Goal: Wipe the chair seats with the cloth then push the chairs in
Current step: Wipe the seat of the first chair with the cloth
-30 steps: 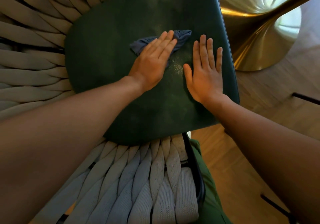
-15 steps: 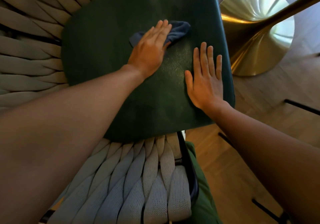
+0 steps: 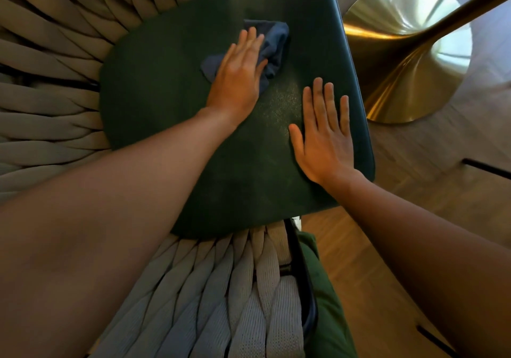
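Note:
A dark green chair seat (image 3: 166,86) fills the middle of the head view. A crumpled blue cloth (image 3: 276,45) lies on its far half. My left hand (image 3: 237,78) presses flat on the cloth with straight fingers, covering its near part. My right hand (image 3: 326,133) rests flat on the seat near its right edge, fingers spread, apart from the cloth.
Woven grey rope straps (image 3: 47,103) of the chair back wrap around the seat on the left and near side (image 3: 229,297). A brass pedestal table base (image 3: 409,61) stands on the floor just right of the seat. Wooden floor (image 3: 359,261) lies at lower right.
My left hand has slid the cloth further away across the seat and a little left. My right hand has stayed flat near the right edge.

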Action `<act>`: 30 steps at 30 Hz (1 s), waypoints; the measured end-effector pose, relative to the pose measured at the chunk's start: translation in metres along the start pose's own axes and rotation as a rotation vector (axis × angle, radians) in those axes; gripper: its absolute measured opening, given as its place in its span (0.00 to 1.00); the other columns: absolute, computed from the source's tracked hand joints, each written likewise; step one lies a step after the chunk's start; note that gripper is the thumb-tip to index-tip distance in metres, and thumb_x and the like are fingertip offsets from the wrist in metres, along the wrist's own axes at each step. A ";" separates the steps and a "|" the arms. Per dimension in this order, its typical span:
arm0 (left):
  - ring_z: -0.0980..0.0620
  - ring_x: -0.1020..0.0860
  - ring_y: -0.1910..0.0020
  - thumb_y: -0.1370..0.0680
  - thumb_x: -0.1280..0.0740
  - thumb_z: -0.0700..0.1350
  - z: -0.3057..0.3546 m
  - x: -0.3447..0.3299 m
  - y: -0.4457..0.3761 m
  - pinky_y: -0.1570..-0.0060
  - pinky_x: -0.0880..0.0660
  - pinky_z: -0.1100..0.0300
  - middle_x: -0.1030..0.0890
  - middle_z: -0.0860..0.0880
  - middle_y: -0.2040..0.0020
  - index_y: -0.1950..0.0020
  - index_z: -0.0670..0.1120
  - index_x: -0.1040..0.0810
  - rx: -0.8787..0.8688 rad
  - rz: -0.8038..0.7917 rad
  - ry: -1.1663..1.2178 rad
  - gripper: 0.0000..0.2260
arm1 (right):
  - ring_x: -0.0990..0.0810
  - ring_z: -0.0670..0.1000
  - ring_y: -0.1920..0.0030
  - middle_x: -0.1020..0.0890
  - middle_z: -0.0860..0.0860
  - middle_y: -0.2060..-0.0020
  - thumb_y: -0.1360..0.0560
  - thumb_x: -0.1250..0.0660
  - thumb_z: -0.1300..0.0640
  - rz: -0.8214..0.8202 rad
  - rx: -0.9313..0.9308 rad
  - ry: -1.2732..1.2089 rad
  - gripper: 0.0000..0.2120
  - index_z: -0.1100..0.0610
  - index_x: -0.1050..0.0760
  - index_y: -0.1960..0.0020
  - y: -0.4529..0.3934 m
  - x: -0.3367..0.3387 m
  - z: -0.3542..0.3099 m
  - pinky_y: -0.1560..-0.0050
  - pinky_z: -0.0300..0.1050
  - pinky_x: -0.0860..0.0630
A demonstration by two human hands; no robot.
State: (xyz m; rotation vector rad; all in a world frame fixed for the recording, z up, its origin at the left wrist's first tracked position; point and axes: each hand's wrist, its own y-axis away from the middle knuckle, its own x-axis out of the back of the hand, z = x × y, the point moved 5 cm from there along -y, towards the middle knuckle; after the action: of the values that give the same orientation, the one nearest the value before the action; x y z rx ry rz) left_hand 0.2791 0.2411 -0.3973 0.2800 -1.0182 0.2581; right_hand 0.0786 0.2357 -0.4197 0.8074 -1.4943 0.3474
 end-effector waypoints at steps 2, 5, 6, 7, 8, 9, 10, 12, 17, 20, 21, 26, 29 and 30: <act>0.40 0.33 0.23 0.16 0.41 0.42 0.001 -0.004 0.008 0.23 0.40 0.50 0.30 0.37 0.25 0.25 0.37 0.30 -0.012 0.061 -0.005 0.20 | 0.60 0.56 0.18 0.58 0.57 0.18 0.16 0.56 0.38 0.005 0.009 0.001 0.36 0.59 0.59 0.17 -0.001 0.000 0.000 0.20 0.60 0.58; 0.39 0.29 0.26 0.17 0.40 0.39 0.006 -0.002 0.025 0.25 0.36 0.48 0.26 0.35 0.28 0.27 0.35 0.28 -0.091 0.051 -0.017 0.19 | 0.61 0.56 0.18 0.58 0.58 0.18 0.16 0.55 0.38 -0.004 0.015 0.006 0.36 0.59 0.59 0.17 -0.001 0.001 -0.001 0.20 0.60 0.58; 0.39 0.27 0.28 0.18 0.39 0.38 0.008 -0.002 0.032 0.26 0.35 0.48 0.25 0.35 0.29 0.28 0.34 0.27 -0.133 0.045 -0.036 0.19 | 0.61 0.56 0.18 0.58 0.58 0.18 0.16 0.55 0.38 -0.010 0.013 0.003 0.36 0.60 0.59 0.17 -0.001 0.001 0.000 0.20 0.60 0.59; 0.38 0.26 0.29 0.19 0.38 0.36 0.008 -0.003 0.039 0.27 0.34 0.48 0.24 0.35 0.30 0.29 0.34 0.26 -0.173 0.041 -0.050 0.19 | 0.61 0.56 0.18 0.58 0.58 0.18 0.16 0.55 0.38 -0.019 0.012 -0.004 0.36 0.60 0.59 0.17 -0.001 0.002 0.000 0.20 0.60 0.59; 0.38 0.25 0.30 0.20 0.37 0.35 0.009 -0.003 0.046 0.28 0.33 0.48 0.23 0.35 0.31 0.29 0.34 0.26 -0.200 0.033 -0.055 0.19 | 0.61 0.56 0.18 0.58 0.58 0.18 0.16 0.54 0.39 -0.027 0.013 -0.013 0.36 0.59 0.59 0.17 -0.001 0.003 0.000 0.20 0.60 0.59; 0.38 0.25 0.31 0.20 0.36 0.35 0.009 -0.005 0.051 0.29 0.31 0.48 0.23 0.35 0.32 0.30 0.34 0.25 -0.217 0.020 -0.053 0.18 | 0.61 0.56 0.18 0.58 0.57 0.18 0.16 0.53 0.39 -0.033 0.017 -0.024 0.36 0.59 0.59 0.17 0.000 0.005 0.001 0.20 0.60 0.59; 0.38 0.24 0.31 0.20 0.35 0.36 0.009 -0.005 0.057 0.30 0.30 0.48 0.22 0.35 0.33 0.31 0.34 0.24 -0.232 0.005 -0.053 0.17 | 0.61 0.56 0.18 0.58 0.57 0.18 0.16 0.52 0.39 -0.040 0.021 -0.037 0.36 0.59 0.58 0.17 0.000 0.006 0.001 0.20 0.59 0.59; 0.39 0.22 0.34 0.19 0.36 0.39 0.012 -0.005 0.065 0.32 0.27 0.48 0.20 0.35 0.35 0.32 0.34 0.23 -0.240 -0.019 -0.053 0.17 | 0.61 0.56 0.18 0.58 0.57 0.18 0.16 0.51 0.39 -0.062 0.028 -0.064 0.36 0.58 0.58 0.17 0.000 0.009 0.002 0.20 0.59 0.60; 0.47 0.19 0.44 0.15 0.38 0.46 0.024 0.012 0.084 0.48 0.28 0.65 0.17 0.43 0.41 0.31 0.44 0.23 0.011 -0.189 0.158 0.15 | 0.63 0.54 0.19 0.59 0.55 0.18 0.16 0.48 0.42 -0.137 0.041 -0.162 0.35 0.57 0.55 0.17 0.004 0.028 0.003 0.20 0.56 0.64; 0.56 0.21 0.50 0.15 0.38 0.47 0.031 0.026 0.104 0.55 0.30 0.75 0.18 0.47 0.45 0.33 0.46 0.24 0.183 -0.311 0.339 0.12 | 0.63 0.54 0.19 0.57 0.55 0.18 0.15 0.47 0.44 -0.184 0.055 -0.222 0.32 0.57 0.51 0.17 0.017 0.050 0.001 0.20 0.55 0.64; 0.57 0.21 0.52 0.15 0.38 0.47 0.036 0.034 0.111 0.55 0.28 0.75 0.18 0.47 0.46 0.35 0.45 0.24 0.223 -0.319 0.388 0.11 | 0.62 0.54 0.19 0.56 0.55 0.17 0.15 0.47 0.46 -0.205 0.061 -0.247 0.30 0.57 0.49 0.17 0.023 0.058 0.000 0.20 0.55 0.64; 0.59 0.20 0.58 0.18 0.33 0.45 0.064 0.084 0.141 0.60 0.24 0.65 0.19 0.51 0.54 0.45 0.48 0.24 0.533 -0.189 0.605 0.03 | 0.30 0.50 0.27 0.29 0.53 0.27 0.15 0.41 0.53 -0.330 -0.036 -0.685 0.18 0.54 0.30 0.26 0.057 0.121 -0.017 0.24 0.54 0.34; 0.55 0.18 0.59 0.21 0.31 0.40 0.088 0.117 0.160 0.66 0.24 0.66 0.18 0.48 0.54 0.49 0.47 0.25 0.753 -0.048 0.837 0.05 | 0.21 0.44 0.47 0.21 0.49 0.45 0.18 0.36 0.55 -0.310 -0.022 -0.850 0.07 0.53 0.23 0.41 0.076 0.162 -0.035 0.41 0.49 0.20; 0.52 0.17 0.55 0.21 0.31 0.39 0.096 0.127 0.166 0.65 0.23 0.65 0.17 0.46 0.52 0.48 0.47 0.25 0.812 -0.016 0.909 0.05 | 0.20 0.44 0.49 0.20 0.49 0.47 0.19 0.35 0.55 -0.303 0.003 -0.896 0.06 0.53 0.23 0.43 0.082 0.175 -0.042 0.44 0.50 0.19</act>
State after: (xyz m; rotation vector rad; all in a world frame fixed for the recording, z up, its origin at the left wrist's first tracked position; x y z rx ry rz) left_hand 0.2100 0.3736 -0.2220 0.8130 0.0333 0.7050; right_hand 0.0709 0.2738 -0.2258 1.2623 -2.1406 -0.2916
